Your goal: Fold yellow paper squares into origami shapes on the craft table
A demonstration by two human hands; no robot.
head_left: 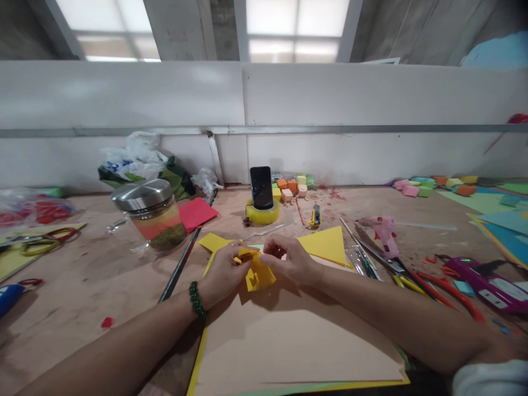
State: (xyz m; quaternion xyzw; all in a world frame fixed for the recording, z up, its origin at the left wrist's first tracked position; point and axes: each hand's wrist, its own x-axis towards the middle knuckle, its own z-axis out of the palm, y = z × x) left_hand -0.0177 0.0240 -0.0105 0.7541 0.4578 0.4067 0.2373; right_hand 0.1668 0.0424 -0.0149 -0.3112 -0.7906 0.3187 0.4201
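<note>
A small folded piece of yellow paper (pixel 260 276) is held between my two hands, above a stack of large paper sheets (pixel 297 341) with a pale peach one on top. My left hand (pixel 226 272), with a green bead bracelet (pixel 197 300) at the wrist, pinches the paper's left side. From the right, my right hand (pixel 291 261) grips its upper edge between thumb and fingers. Behind my hands lie flat yellow paper pieces (pixel 325 245). The fingers hide part of the folds.
A lidded glass jar (pixel 154 220) stands at left, beside red paper (pixel 198 213). A phone (pixel 261 188) leans in a yellow tape roll (pixel 264 213). Right are a pink glue gun (pixel 385 234), scissors (pixel 396 265) and a purple device (pixel 487 283). Small paper cubes (pixel 289 190) sit near the wall.
</note>
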